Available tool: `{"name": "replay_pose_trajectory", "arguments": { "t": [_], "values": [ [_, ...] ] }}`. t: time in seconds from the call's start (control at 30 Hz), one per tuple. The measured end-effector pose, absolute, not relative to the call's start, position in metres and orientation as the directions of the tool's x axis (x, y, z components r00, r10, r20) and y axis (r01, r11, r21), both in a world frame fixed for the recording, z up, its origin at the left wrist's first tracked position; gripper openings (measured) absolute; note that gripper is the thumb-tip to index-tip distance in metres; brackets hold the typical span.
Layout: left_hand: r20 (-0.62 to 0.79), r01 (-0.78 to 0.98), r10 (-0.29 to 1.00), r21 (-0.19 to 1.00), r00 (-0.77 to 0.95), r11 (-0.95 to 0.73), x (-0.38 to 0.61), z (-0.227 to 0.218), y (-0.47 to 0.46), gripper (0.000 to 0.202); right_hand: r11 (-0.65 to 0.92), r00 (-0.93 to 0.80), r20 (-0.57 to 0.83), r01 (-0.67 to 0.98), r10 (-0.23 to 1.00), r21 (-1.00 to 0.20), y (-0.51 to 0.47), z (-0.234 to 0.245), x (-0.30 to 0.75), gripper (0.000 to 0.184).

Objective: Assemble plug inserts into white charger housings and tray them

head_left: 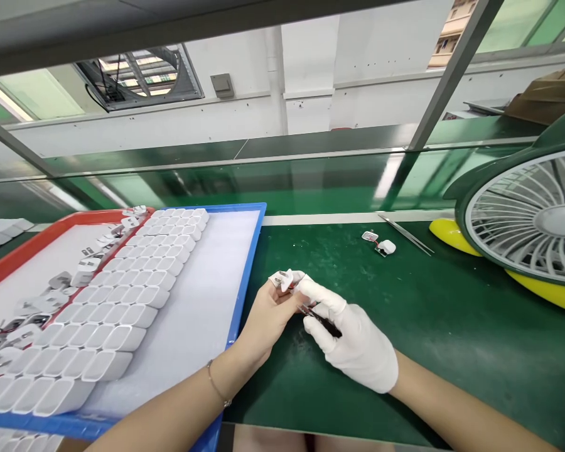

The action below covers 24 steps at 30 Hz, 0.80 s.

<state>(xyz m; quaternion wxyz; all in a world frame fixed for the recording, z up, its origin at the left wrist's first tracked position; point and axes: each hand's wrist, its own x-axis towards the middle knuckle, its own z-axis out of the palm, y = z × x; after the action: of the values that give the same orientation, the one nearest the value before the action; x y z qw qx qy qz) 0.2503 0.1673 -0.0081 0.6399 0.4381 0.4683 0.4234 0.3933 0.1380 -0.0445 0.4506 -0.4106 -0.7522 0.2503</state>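
Observation:
My left hand (270,314), bare at the palm with white covers on some fingertips, is closed around a small white plug piece (286,280) with metal prongs. A bit of red shows beside the piece, but the fingers hide most of it. My right hand (353,345) wears a white glove and grips black-handled tweezers (329,325), whose tip points towards the left fingers. Both hands meet above the green worktop (405,376). Further back lies another white plug part (385,248) with a wired piece beside it. Near it rests a pair of silver tweezers (407,233).
On the left, a blue tray (250,270) holds rows of white open housings (141,296). A red tray (70,220) with loose plug parts (89,263) adjoins it. A green fan (522,213) with yellow feet stands at the right. A shelf post (452,81) rises behind.

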Motion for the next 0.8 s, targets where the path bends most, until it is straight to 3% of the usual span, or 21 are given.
{"name": "replay_pose_trajectory", "arguments": {
  "t": [0.2, 0.53, 0.6, 0.73, 0.8],
  "values": [
    [-0.225, -0.138, 0.957, 0.958, 0.180, 0.252, 0.251, -0.002, 0.167, 0.029, 0.595, -0.317, 0.514, 0.557, 0.797, -0.579, 0.137, -0.048, 0.395, 0.048],
    [-0.249, -0.161, 0.951, 0.947, 0.181, 0.279, 0.252, -0.005, 0.166, 0.027, 0.608, -0.300, 0.562, 0.609, 0.771, -0.508, 0.138, -0.045, 0.398, 0.050],
    [-0.249, -0.162, 0.953, 0.947, 0.172, 0.276, 0.253, -0.006, 0.165, 0.027, 0.622, -0.328, 0.606, 0.690, 0.724, -0.370, 0.138, -0.045, 0.399, 0.052],
    [-0.256, -0.114, 0.957, 0.955, 0.137, 0.272, 0.256, -0.006, 0.164, 0.023, 0.646, -0.510, 0.643, 0.762, 0.571, 0.031, 0.138, -0.039, 0.401, 0.054],
    [-0.273, -0.106, 0.952, 0.952, 0.138, 0.288, 0.256, -0.006, 0.164, 0.022, 0.628, -0.565, 0.622, 0.764, 0.542, 0.148, 0.137, -0.034, 0.402, 0.056]
  ]
}}
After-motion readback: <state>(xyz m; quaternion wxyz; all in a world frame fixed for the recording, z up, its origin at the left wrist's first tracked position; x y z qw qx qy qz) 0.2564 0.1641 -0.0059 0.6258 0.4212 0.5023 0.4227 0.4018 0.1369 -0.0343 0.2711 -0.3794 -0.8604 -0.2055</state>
